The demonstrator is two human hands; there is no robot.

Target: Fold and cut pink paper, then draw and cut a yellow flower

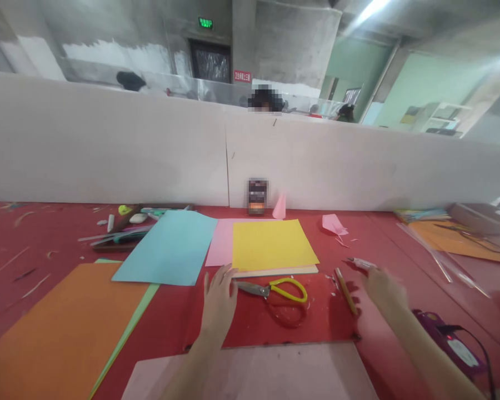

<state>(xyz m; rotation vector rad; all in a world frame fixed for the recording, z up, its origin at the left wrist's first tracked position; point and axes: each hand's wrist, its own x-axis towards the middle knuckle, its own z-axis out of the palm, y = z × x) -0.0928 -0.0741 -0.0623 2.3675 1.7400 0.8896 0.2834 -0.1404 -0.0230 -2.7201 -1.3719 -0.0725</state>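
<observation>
- Pale board [254, 372]: lies at the near table edge, nearer than the yellow-handled scissors [275, 290].
- Purple device [445, 333]: sits right of and nearer than the scissors, well apart from them.
- Orange sheet [58, 328]: lies flat, far left of the scissors.
- Left hand [219, 297]: released, fingers spread, palm down on the red mat [266, 333]. Its fingertips are just beside the scissors' blade tip.
- Scissors: lie closed on the red mat, blades pointing left, with no hand grasping them.
- Right hand [382, 286]: right of the scissors and blurred. Whether it is released or clenched cannot be told.
- Pencil [345, 290]: lies between the scissors and the right hand.
- Yellow sheet [270, 244]: lies flat, just beyond the scissors.
- Pink sheet [220, 244] and blue sheet [166, 247]: lie beyond and left of the scissors. The yellow sheet overlaps the pink one.
- Folded pink paper [332, 224]: lies beyond and right of the scissors.
- Pink cone [279, 207] and small box [257, 196]: stand upright far beyond the scissors, against the partition [108, 144].
</observation>
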